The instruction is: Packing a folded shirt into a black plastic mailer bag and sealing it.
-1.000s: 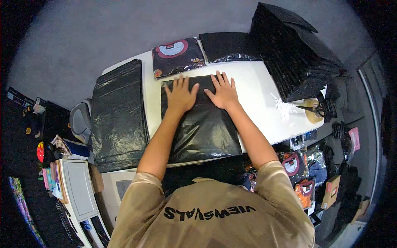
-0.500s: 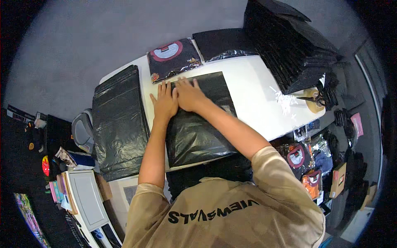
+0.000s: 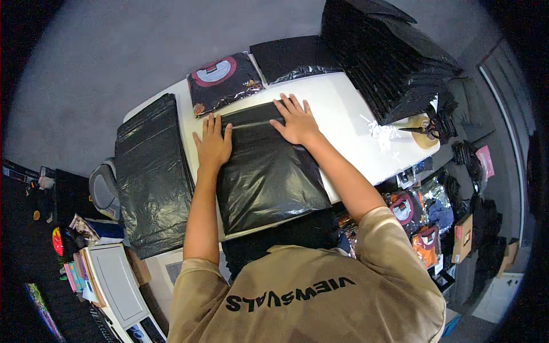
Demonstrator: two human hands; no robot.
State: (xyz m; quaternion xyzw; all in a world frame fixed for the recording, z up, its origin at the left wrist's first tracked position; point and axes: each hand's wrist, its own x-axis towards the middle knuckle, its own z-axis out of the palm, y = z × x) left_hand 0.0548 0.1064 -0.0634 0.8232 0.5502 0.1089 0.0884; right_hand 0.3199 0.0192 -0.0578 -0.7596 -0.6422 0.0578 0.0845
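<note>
A shiny black plastic bag [image 3: 269, 171] lies flat on the white table [image 3: 337, 106] in front of me. My left hand [image 3: 214, 143] rests at its far left corner, fingers stretched out toward the far side. On the far right corner lies my right hand [image 3: 298, 121], its fingers spread wide. Neither hand holds anything. Just beyond the bag is a dark folded shirt [image 3: 226, 86] with a maroon and white collar, in a clear wrapper. To the left sits a stack of black plastic bags [image 3: 153, 177].
Another black packet [image 3: 291, 57] lies at the far edge, beside a tall stack of black folded pieces [image 3: 383, 63]. Scissors [image 3: 420, 131] lie on a tape roll [image 3: 424, 140] near white paper scraps [image 3: 384, 136]. Right of the table are wrapped shirts [image 3: 426, 246]; a white cabinet [image 3: 117, 274] stands left.
My hands have moved apart along the bag's far edge. The right hand has slid rightward to the far right corner, while the left stays near the left corner. The view has shifted slightly.
</note>
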